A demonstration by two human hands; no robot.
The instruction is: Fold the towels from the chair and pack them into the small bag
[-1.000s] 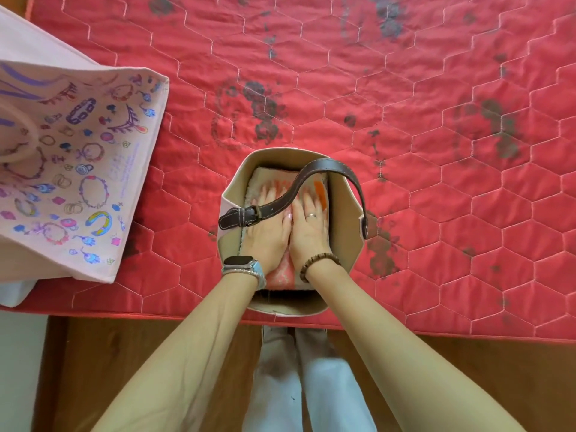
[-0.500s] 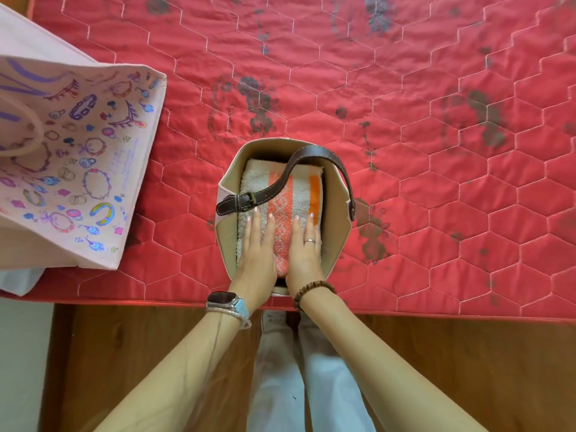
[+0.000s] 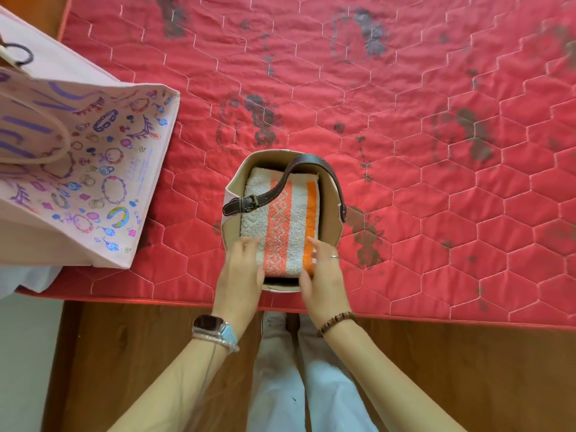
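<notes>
A small beige bag [image 3: 232, 194] with a dark brown buckled strap [image 3: 324, 169] stands open on the red quilted mattress [image 3: 405, 151]. A folded white towel with orange stripes [image 3: 280, 219] lies flat inside it and fills most of the opening. My left hand [image 3: 240, 269] hovers at the bag's near left rim, fingers relaxed and blurred, holding nothing. My right hand [image 3: 321, 272], with a ring, is at the near right rim, its fingertips by the towel's orange edge. The chair is out of view.
A large pink tote bag with colourful drawings [image 3: 81, 169] lies at the left on the mattress, part of it over the edge. The mattress's near edge runs just below the small bag. Wooden floor [image 3: 467, 378] and my legs in white trousers [image 3: 299, 369] are below.
Both hands have slid back toward me, from pressing flat on the towel deep in the bag to its near rim. The towel now shows nearly whole.
</notes>
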